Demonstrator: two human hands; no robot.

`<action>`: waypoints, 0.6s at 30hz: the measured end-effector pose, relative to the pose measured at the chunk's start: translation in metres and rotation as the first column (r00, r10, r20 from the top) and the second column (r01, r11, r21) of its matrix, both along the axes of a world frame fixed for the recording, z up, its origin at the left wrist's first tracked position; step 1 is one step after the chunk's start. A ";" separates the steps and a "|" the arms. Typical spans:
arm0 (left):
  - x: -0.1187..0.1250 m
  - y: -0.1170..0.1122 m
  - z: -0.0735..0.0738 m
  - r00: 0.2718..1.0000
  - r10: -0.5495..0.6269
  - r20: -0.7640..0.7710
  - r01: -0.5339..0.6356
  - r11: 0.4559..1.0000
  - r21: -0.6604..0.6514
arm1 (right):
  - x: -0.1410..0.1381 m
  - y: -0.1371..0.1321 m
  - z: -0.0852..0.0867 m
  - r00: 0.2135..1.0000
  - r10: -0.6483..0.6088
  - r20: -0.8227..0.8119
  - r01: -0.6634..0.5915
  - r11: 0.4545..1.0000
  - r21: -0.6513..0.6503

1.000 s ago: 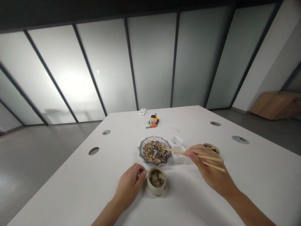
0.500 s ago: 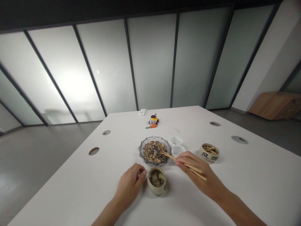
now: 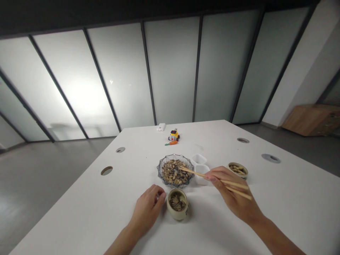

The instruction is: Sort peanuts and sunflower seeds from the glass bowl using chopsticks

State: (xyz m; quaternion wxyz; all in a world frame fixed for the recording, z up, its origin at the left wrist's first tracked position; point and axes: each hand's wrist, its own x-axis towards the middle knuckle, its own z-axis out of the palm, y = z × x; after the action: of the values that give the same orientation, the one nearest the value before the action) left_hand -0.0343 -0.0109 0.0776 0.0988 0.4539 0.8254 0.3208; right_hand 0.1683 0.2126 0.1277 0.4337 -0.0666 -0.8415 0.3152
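Observation:
My right hand point(image 3: 232, 193) is closed round a pair of wooden chopsticks point(image 3: 198, 173). Their tips are over the seeds in a clear glass bowl point(image 3: 162, 177), close together; whether a seed is between them is too small to tell. The bowl holds a heap of striped sunflower seeds point(image 3: 170, 174) with some paler, flatter ones. Close in front stands a small cream ceramic cup point(image 3: 177, 214) with sunflower seeds inside. My left hand point(image 3: 148, 203) rests on the table just left of that cup, fingers loosely curled and thumb apart, holding nothing.
Two white plastic cups point(image 3: 198, 159) stand right of the bowl. A second ceramic cup point(image 3: 239, 165) with pale nuts or seeds is partly behind my right hand. Farther back lie an orange toy carrot point(image 3: 173, 143), a yellow toy vehicle point(image 3: 174, 134) and a white device point(image 3: 160, 127).
My right hand has moved right and slightly back, now partly covering the second ceramic cup. The chopsticks lie flatter, their tips still over the bowl. My left hand has stayed put.

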 end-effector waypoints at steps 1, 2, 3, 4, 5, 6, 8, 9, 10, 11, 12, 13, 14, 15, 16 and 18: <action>0.000 0.000 0.001 1.000 0.001 0.001 -0.001 1.000 0.001 | 0.002 0.003 0.003 1.000 -0.022 0.000 0.022 0.999 -0.031; 0.000 0.000 0.001 1.000 0.001 0.003 -0.001 1.000 0.001 | 0.005 0.006 0.006 0.999 -0.036 0.009 0.036 0.997 -0.071; 0.001 0.000 0.001 1.000 0.001 0.005 -0.001 1.000 0.001 | 0.008 0.010 0.008 0.999 -0.037 0.025 0.040 0.992 -0.121; 0.001 0.000 0.002 1.000 0.001 0.008 -0.001 1.000 0.000 | 0.012 0.015 0.009 0.999 -0.020 0.042 0.027 0.985 -0.173; 0.001 0.000 0.002 1.000 0.002 0.009 -0.002 1.000 0.000 | 0.015 0.019 0.009 0.998 0.012 0.055 0.001 0.974 -0.224; 0.001 0.000 0.001 1.000 0.002 0.009 -0.002 1.000 0.000 | 0.018 0.023 0.010 0.997 0.055 0.058 -0.038 0.962 -0.270; 0.000 0.000 0.001 1.000 0.002 0.003 -0.002 1.000 0.003 | 0.022 0.027 0.011 0.988 0.142 0.063 -0.114 0.939 -0.326; 0.000 0.000 0.000 1.000 0.001 -0.001 -0.001 1.000 0.006 | 0.024 0.026 0.013 0.981 0.179 0.073 -0.146 0.932 -0.331; 0.000 0.000 0.000 1.000 0.000 -0.003 0.000 1.000 0.009 | 0.025 0.025 0.016 0.973 0.212 0.091 -0.172 0.930 -0.325; 0.000 0.000 -0.001 1.000 0.000 -0.004 0.000 1.000 0.012 | 0.025 0.022 0.019 0.965 0.239 0.112 -0.195 0.930 -0.311; 0.000 0.000 -0.001 1.000 0.000 -0.003 0.000 1.000 0.015 | 0.024 0.019 0.022 0.957 0.258 0.129 -0.211 0.931 -0.296; 0.000 0.000 -0.001 1.000 0.001 -0.003 -0.001 1.000 0.016 | 0.023 0.015 0.024 0.955 0.265 0.136 -0.219 0.933 -0.286; 0.000 0.000 -0.002 1.000 0.001 -0.004 -0.001 1.000 0.017 | 0.022 0.012 0.026 0.958 0.257 0.126 -0.215 0.936 -0.279; -0.001 0.000 -0.002 1.000 0.001 -0.006 -0.001 1.000 0.017 | 0.019 0.009 0.026 0.967 0.233 0.103 -0.197 0.941 -0.276; -0.001 0.000 -0.002 1.000 0.000 -0.008 0.000 1.000 0.014 | 0.017 0.006 0.024 0.978 0.194 0.077 -0.166 0.947 -0.275; -0.001 0.001 -0.001 1.000 0.002 -0.008 -0.002 1.000 0.005 | 0.010 0.002 0.019 0.995 0.097 0.027 -0.086 0.960 -0.267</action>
State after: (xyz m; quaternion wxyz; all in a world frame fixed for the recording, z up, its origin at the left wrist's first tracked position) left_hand -0.0351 -0.0102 0.0763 0.0938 0.4548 0.8254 0.3211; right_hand 0.1787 0.2145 0.1463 0.3889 -0.0916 -0.8024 0.4433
